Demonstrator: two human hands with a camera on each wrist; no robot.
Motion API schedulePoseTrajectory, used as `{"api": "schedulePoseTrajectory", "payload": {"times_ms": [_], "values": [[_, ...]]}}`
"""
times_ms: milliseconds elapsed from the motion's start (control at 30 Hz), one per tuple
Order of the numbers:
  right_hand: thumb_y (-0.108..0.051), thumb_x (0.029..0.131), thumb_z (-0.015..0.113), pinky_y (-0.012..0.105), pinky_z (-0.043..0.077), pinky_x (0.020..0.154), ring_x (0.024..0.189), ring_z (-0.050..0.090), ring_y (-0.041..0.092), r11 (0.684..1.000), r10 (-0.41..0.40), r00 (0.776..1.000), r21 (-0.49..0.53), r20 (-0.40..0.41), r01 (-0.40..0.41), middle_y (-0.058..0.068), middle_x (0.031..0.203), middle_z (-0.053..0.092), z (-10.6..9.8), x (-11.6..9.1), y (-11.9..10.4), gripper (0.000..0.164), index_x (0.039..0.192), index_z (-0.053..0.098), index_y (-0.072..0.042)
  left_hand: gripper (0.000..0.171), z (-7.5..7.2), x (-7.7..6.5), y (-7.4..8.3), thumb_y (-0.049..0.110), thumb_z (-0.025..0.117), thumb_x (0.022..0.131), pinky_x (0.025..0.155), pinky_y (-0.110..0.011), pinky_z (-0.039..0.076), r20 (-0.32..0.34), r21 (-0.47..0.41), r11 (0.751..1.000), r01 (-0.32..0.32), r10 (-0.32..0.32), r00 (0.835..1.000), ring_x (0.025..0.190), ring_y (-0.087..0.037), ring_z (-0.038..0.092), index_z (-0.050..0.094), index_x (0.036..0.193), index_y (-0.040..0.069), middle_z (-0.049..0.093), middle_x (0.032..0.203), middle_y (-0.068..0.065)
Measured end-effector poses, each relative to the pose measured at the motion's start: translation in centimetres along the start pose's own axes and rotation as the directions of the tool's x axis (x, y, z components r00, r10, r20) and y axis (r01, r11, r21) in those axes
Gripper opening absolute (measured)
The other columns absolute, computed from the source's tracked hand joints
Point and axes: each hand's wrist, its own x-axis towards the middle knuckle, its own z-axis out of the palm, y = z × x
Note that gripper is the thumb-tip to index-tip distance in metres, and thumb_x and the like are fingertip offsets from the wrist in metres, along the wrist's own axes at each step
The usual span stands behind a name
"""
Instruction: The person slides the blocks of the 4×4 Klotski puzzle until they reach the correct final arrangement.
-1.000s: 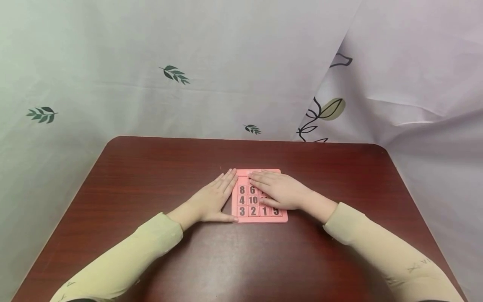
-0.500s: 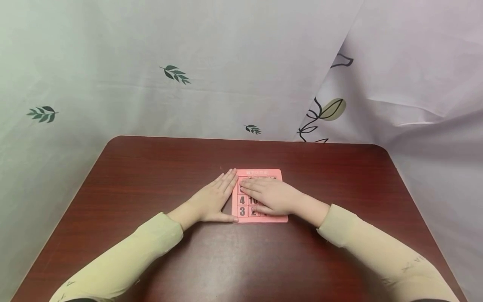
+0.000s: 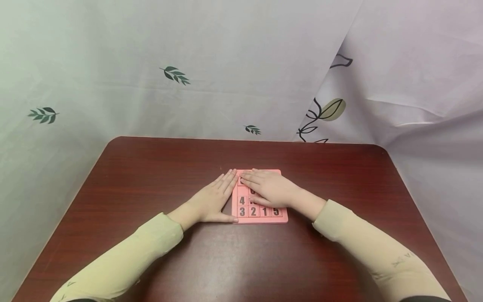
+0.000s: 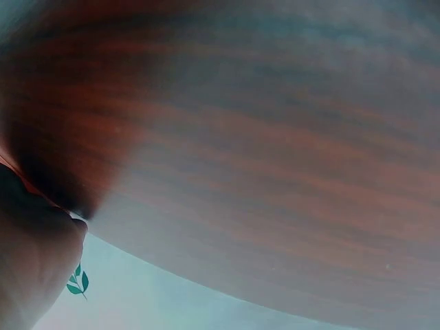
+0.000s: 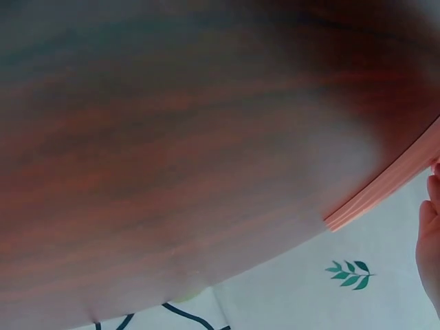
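A pink sliding number puzzle (image 3: 260,212) lies flat on the dark red wooden table (image 3: 151,176). Its bottom row reads 3, 2, 1, 5, and a 4 shows above the 3. My left hand (image 3: 211,199) lies flat on the table against the puzzle's left edge, fingers straight, thumb along the lower corner. My right hand (image 3: 268,188) rests on the upper tiles with straight fingers pointing left, hiding most of them. The right wrist view catches the puzzle's pink edge (image 5: 385,185) and a bit of the right hand (image 5: 430,240). In the left wrist view, part of the left hand (image 4: 31,268) sits at the lower left.
White curtains with leaf prints (image 3: 175,74) hang close behind and beside the table. The table's rounded far corners (image 3: 377,147) sit against the cloth. Pale green sleeves (image 3: 124,260) cover both forearms.
My right hand has slid up the puzzle toward its far edge, uncovering the bottom row again. The left hand and the puzzle have stayed put.
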Motion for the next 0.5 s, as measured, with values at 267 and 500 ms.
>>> {"api": "schedulePoseTrajectory", "payload": {"times_ms": [267,500], "values": [[-0.041,0.106,0.060,0.044,0.038,0.129,0.156,0.046,0.026,0.994,-0.111,0.993,-0.006,-0.037,0.111,0.011,0.167,0.047,0.3,-2.0,-1.7,0.066,0.160,0.046,-0.004,0.128,0.0,0.0,0.0,0.082,0.058,0.089,0.137,-0.046,0.017,0.009,0.000,1.000,-0.001,0.001,1.000,0.167,-0.038,0.009,0.012,0.167,-0.009,0.006,0.177,-0.028],[-0.045,0.105,0.061,0.041,0.045,0.125,0.149,0.054,0.024,0.969,-0.230,0.970,-0.111,-0.081,0.220,0.008,0.159,0.057,0.5,-3.0,-3.1,0.065,0.156,0.053,-0.005,0.128,-0.2,-0.1,0.1,0.081,0.060,0.089,0.137,-0.047,0.020,-0.006,0.005,1.000,-0.005,0.005,1.000,0.166,-0.039,0.013,0.014,0.166,-0.010,0.008,0.176,-0.030]]}}
